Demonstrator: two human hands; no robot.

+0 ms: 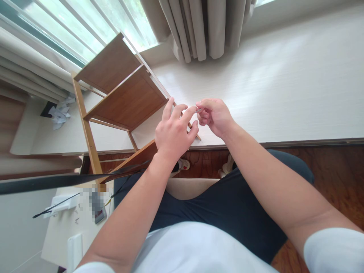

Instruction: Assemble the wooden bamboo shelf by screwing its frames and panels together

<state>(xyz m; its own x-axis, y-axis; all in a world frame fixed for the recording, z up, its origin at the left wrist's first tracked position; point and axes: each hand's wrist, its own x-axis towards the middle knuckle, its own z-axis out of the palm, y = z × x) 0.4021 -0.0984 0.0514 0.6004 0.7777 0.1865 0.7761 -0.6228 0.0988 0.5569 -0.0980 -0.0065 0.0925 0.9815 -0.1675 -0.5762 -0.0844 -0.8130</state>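
Observation:
My right hand (214,116) is closed in a pinch on a small, thin silvery piece (200,110), too small to name. My left hand (176,131) is beside it, palm down, with its fingers spread. Its index fingertip is at the tip of the silvery piece; whether it touches I cannot tell. Just beyond my left hand, a brown wooden shelf rack (129,98) with light wood posts leans at a slant. The far ends of its lower rails are partly hidden behind my left hand and wrist.
A white ledge (284,87) runs along the window below grey curtains (196,26). Crumpled white papers (59,115) lie at the far left. At the lower left, a pale table (54,235) bears a white box and a blurred-out object. A dark strap (57,182) crosses the left side.

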